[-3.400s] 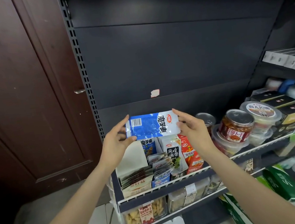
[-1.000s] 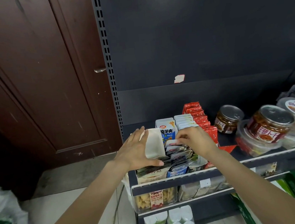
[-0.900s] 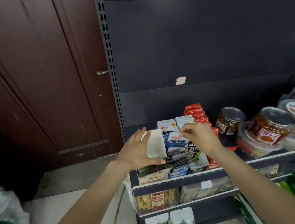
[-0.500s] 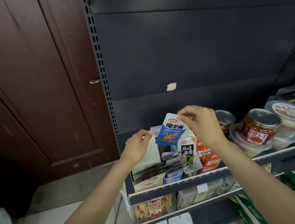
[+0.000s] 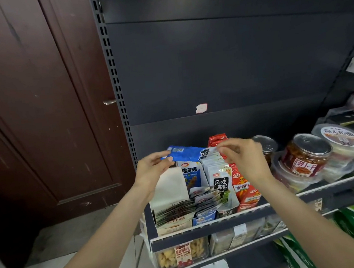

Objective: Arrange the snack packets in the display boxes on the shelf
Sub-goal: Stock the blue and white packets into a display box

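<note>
A blue and white snack packet [image 5: 188, 154] lies crosswise in the air above the display boxes, back side up. My left hand [image 5: 151, 171] pinches its left end and my right hand [image 5: 242, 159] pinches its right end. Below it stand the display boxes on the shelf [image 5: 205, 224]: a cream box [image 5: 173, 220] with dark packets at the left, a blue box [image 5: 191, 176], a white and green seaweed box [image 5: 221, 184], and a red box [image 5: 244, 189]. Several packets lie loose and slanted at the front of the blue box.
Jars with red labels [image 5: 304, 158] and lidded tubs [image 5: 340, 140] stand on the shelf to the right. A lower shelf holds clear snack tubs [image 5: 183, 253]. A brown door [image 5: 34, 106] is at the left. The shelf's dark back panel [image 5: 218, 62] rises behind.
My right hand lifted a blue packet out of the blue box; my left hand left the cream box's flap and took the packet's other end. The packet turned crosswise, back side up.
</note>
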Available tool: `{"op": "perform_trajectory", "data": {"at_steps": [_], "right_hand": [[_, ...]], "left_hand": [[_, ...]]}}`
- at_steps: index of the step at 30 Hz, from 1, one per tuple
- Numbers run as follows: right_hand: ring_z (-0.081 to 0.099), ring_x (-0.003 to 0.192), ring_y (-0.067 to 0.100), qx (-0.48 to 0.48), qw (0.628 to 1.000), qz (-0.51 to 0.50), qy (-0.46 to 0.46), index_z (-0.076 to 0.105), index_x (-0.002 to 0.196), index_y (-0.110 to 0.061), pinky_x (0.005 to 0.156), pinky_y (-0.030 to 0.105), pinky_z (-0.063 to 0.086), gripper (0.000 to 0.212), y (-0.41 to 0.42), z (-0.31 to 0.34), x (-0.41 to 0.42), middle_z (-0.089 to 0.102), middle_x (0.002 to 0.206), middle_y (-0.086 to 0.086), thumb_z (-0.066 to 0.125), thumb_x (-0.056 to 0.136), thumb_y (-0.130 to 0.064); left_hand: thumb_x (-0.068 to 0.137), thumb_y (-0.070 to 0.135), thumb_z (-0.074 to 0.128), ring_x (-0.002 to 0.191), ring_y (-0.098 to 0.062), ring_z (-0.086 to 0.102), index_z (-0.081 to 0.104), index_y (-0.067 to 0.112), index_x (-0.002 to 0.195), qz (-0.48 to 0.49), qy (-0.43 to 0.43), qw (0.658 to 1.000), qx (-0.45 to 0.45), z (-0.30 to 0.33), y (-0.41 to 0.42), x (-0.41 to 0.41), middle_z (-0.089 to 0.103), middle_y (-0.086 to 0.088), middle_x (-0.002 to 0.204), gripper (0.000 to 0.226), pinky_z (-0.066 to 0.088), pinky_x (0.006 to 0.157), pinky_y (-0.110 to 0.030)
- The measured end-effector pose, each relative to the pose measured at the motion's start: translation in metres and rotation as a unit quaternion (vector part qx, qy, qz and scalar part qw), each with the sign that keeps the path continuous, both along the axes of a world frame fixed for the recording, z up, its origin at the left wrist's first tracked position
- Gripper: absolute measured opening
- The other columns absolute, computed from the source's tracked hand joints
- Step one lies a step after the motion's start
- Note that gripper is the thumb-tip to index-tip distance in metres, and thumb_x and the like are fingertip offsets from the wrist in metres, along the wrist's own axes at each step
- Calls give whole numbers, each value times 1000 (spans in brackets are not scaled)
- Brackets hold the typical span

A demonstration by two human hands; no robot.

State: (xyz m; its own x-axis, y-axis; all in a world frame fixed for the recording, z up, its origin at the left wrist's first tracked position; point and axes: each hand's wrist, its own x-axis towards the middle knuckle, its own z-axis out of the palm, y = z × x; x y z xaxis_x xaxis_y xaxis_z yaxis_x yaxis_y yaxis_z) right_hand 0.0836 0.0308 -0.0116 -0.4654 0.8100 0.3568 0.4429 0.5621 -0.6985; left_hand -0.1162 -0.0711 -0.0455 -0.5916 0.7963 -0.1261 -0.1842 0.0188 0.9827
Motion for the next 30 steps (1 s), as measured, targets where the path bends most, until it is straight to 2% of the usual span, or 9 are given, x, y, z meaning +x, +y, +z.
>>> {"op": "perform_trajectory", "data": {"at_steps": [5,7,10,15,19,21,24,27,30], "right_hand": [[68,85,12,-211,968,17,131,67,92,-12,66,17,56,20,-3,-16,-12,68,94,2,49,94,-4],[66,86,13,-229,960,12,160,66,99,-9,63,16,55,14,-3,-17,-15,68,92,2,56,90,-2],[66,88,14,-238,954,39,177,61,117,-18,68,21,57,38,-2,-19,-12,69,94,4,63,84,2],[65,90,9,-223,954,58,190,55,123,-27,73,26,58,49,-1,-18,-11,67,98,0,61,85,4],[66,90,6,-216,951,66,210,56,123,-27,72,23,57,42,-2,-21,-13,68,100,-2,58,89,-3],[66,93,5,-229,945,49,230,60,118,-26,69,20,56,29,0,-21,-13,68,104,-3,49,96,-10],[67,94,10,-238,940,44,239,65,110,-21,72,20,56,32,5,-18,-12,71,101,-2,40,98,-6],[65,92,-2,-177,962,62,199,66,107,-18,76,15,54,30,7,-9,-12,69,99,-5,53,90,3],[59,89,-8,-48,990,19,132,71,92,-21,81,10,49,18,12,-5,-14,62,101,-5,65,84,-5]], "left_hand": [[84,-7,62,102,-20,61,60,20,119,2,34,999,30,0,-4,-3,67,-2,102,44,52,75,-17],[84,-5,63,100,-13,60,52,24,129,-8,87,996,33,2,-7,-3,66,-3,102,55,50,75,-13],[83,-3,65,91,-1,60,41,30,136,-27,151,987,47,2,-12,-5,63,-1,97,67,47,73,-6],[81,2,70,83,-8,62,40,37,135,-35,237,970,31,-3,-14,-11,62,6,89,71,50,77,-18],[81,3,70,85,-10,62,41,38,133,-31,235,971,19,-3,-13,-13,62,5,90,70,51,78,-21],[81,2,69,85,-10,63,42,31,136,-41,212,976,8,-3,-12,-15,62,4,89,68,50,78,-18],[84,2,66,87,-8,62,45,19,136,-86,165,982,-18,-3,-10,-15,62,0,93,59,48,77,-13],[85,-1,63,82,-6,60,50,11,133,-121,128,983,-42,-1,-7,-15,62,1,93,50,47,73,-11],[88,2,61,81,-5,58,56,6,124,-136,57,987,-64,-1,-5,-14,64,0,97,36,48,70,-10]]}}
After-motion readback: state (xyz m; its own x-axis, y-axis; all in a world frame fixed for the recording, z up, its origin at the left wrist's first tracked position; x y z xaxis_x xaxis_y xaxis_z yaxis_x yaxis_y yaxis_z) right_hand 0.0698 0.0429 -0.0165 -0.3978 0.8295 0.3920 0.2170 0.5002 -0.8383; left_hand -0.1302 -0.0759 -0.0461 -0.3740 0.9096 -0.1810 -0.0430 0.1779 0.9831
